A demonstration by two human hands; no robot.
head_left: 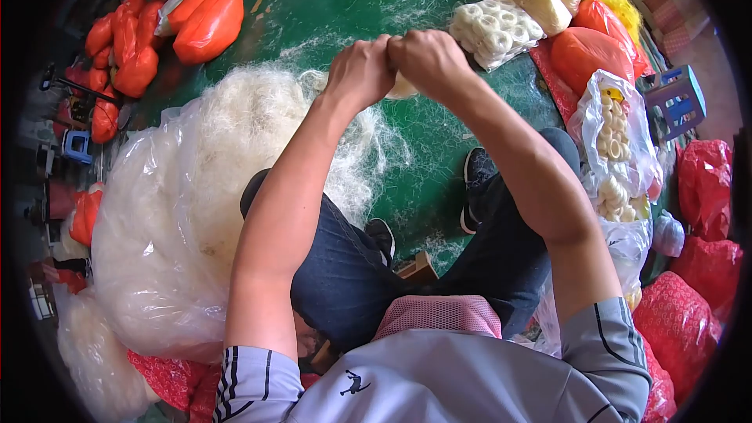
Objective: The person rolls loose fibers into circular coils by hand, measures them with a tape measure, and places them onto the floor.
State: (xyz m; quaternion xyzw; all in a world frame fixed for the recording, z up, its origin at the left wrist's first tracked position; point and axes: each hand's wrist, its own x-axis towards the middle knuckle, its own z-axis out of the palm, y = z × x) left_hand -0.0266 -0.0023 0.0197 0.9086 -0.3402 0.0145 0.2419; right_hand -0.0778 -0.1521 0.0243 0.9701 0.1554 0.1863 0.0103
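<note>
My left hand [361, 70] and my right hand [430, 60] are raised in front of me, closed and pressed together at the knuckles. A cream fibre bundle [403, 88] shows just under them, between the wrists, and both hands appear closed on it; the fingers hide most of it. Left of my left hand lies a large heap of loose, pale fibre [251, 121], spilling out of a clear plastic bag [149, 227]. Stray strands spread over the green floor [415, 164] below my hands.
Right of my hands sits a clear pack of cream rings [496, 31]. A plastic bag of ring-shaped coils [615, 129] stands by my right knee. Orange bags [210, 23] lie at upper left, red bags [677, 329] at lower right. A purple plastic stool [677, 102] is at far right.
</note>
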